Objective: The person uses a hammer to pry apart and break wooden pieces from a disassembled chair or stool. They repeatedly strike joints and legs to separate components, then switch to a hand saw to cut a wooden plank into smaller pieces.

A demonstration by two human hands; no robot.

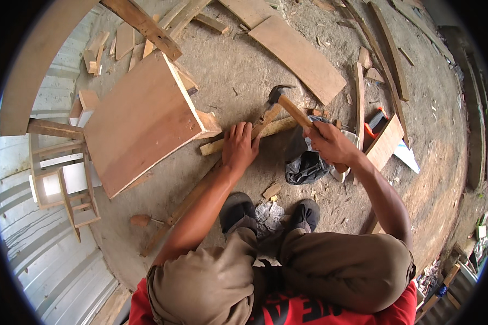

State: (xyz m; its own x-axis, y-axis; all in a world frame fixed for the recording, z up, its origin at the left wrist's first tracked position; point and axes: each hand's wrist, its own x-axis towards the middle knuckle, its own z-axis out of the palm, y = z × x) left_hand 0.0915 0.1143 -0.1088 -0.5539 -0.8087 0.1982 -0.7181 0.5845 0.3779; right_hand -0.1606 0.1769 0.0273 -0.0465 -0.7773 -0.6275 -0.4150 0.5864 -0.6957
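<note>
Gripping a hammer (287,105) by its wooden handle, the right hand (331,143) has its fingers (315,129) curled tight around the shaft, the lower end of the handle hidden in the fist. The dark steel head sits up and to the left of the hand, just above a strip (255,134) of pale wood that lies on the floor (238,70); whether the head touches the strip cannot be told. The left hand (239,146) lies flat on that strip, its fingers (243,130) straight, close together and pressed down on the wood, not wrapped around it.

Just left of the strip's end, a box (141,122) of reddish plywood lies on its side, one broad panel facing up. A longer batten (181,208) runs under the left forearm toward the lower left. A crumpled black bag (303,162) lies beneath the right hand, and a small board (386,142) and an orange tool (375,120) lie just right of it. A broad plank (298,57) lies farther up the floor, among thin offcuts. The person squats, both shoes (238,211) planted near a scrap of paper (268,214).
</note>
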